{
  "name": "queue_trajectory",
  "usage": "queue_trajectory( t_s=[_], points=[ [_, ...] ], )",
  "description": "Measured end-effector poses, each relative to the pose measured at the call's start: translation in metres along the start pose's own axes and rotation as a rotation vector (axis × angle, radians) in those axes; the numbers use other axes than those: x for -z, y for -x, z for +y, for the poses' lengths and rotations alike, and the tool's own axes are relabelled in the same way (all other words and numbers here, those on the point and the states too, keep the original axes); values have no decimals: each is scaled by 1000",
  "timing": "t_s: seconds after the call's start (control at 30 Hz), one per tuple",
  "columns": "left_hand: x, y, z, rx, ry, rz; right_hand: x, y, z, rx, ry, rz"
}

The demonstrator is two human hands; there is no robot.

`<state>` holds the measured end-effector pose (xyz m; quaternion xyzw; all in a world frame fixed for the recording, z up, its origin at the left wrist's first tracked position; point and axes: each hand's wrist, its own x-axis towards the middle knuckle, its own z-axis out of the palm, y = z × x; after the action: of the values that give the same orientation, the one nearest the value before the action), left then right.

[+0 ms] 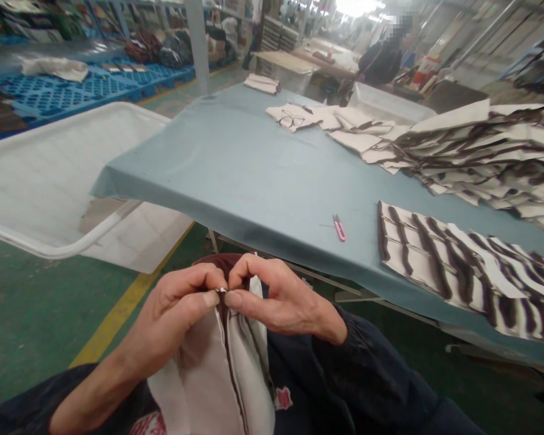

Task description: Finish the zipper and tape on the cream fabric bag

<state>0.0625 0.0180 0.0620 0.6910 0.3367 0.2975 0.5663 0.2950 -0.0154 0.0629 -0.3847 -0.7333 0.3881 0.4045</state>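
Note:
A white fabric piece (pixel 204 368) with dark brown edging hangs from both hands in front of my body. My left hand (pixel 172 311) pinches its top edge between thumb and forefinger. Close beside it, my right hand (pixel 276 296) pinches the same edge, the fingertips of both hands almost touching. What lies between the fingertips is small and partly hidden. Pink thread snips (pixel 340 228) rest on the blue-covered table (pixel 254 175), beyond my right hand.
Striped fabric pieces (pixel 462 266) lie in a row at the table's right, with a large fabric heap (pixel 489 151) behind. Glasses (pixel 292 119) rest on fabric at the far side. A white bin (pixel 68 241) stands left. A person (pixel 383 57) is in the background.

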Motion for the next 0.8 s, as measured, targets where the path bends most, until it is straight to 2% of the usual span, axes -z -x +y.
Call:
queue_trajectory(
  t_s=[0.17,0.37,0.6,0.7,0.8],
  points=[
    [1,6,5,37,-86,37,6,5,7,217,189,78],
    [7,4,0,-122,-136,-16,7,7,-1,447,492,168],
    [4,4,-1,-160,-208,-10,10,10,-11,416,622,134],
    [3,6,1,-154,-223,0,12,12,-10,332,567,105],
    [6,8,1,-137,-224,-26,16,12,-11,225,458,22]
  ],
)
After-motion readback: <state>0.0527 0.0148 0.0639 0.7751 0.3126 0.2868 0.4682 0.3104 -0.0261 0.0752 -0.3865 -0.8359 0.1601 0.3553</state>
